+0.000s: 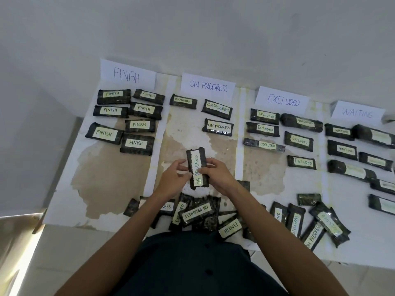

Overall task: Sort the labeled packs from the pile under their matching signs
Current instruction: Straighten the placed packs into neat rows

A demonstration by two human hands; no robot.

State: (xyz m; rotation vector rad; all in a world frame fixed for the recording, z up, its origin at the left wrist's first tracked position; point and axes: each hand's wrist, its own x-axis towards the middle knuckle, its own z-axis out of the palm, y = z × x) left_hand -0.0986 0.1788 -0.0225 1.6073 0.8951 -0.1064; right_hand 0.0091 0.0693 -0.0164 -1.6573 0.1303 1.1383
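Observation:
Both my hands hold one dark pack labeled ON PROGRESS (196, 155) upright above the middle of the table. My left hand (174, 178) grips its left side and my right hand (217, 175) its right side. The unsorted pile (197, 213) lies at the table's near edge below my hands, with more loose packs (318, 223) to the right. Four paper signs stand along the far edge: FINISH (127, 75), ON PROGRESS (208, 86), EXCLUDED (283, 99) and WAITING (357, 113). Three packs (218, 127) lie under the ON PROGRESS sign.
Several FINISH packs (125, 121) fill the left column, several EXCLUDED packs (282, 135) the third, several WAITING packs (361, 154) the right one. The white table (106, 189) has worn brown patches and white strips (238, 146) between columns. A wall rises behind.

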